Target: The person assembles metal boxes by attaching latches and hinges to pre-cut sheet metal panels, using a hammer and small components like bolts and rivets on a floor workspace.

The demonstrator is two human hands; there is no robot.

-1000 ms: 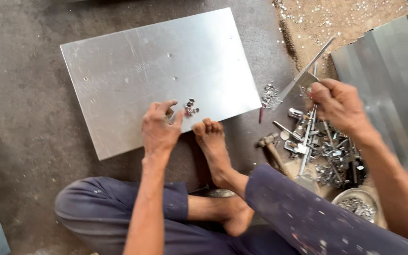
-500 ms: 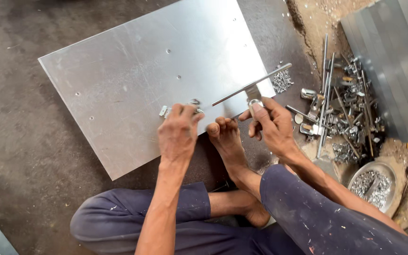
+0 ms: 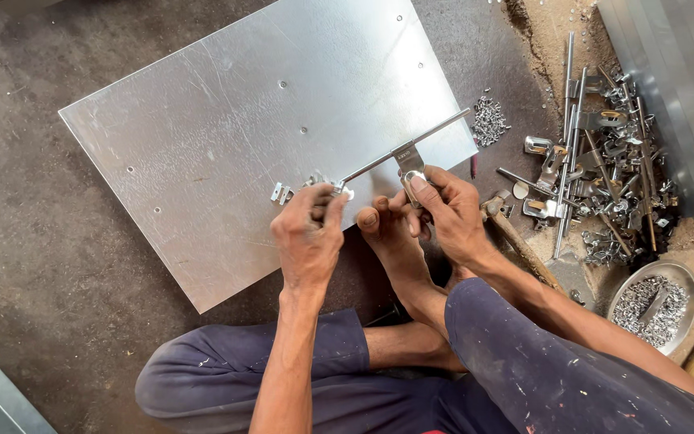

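Latch rod (image 3: 399, 155) — long axis up-right

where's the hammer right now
In the head view the hammer lies on the ground right of the right hand, between it and the pile of metal rods.

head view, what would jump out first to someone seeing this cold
A large shiny metal sheet lies on the dark floor and fills the upper middle of the head view. At its near edge, the left hand and right hand hold a long metal rod with a small bracket against it, a bare foot between them. To the right sprawls a heap of metal hardware.
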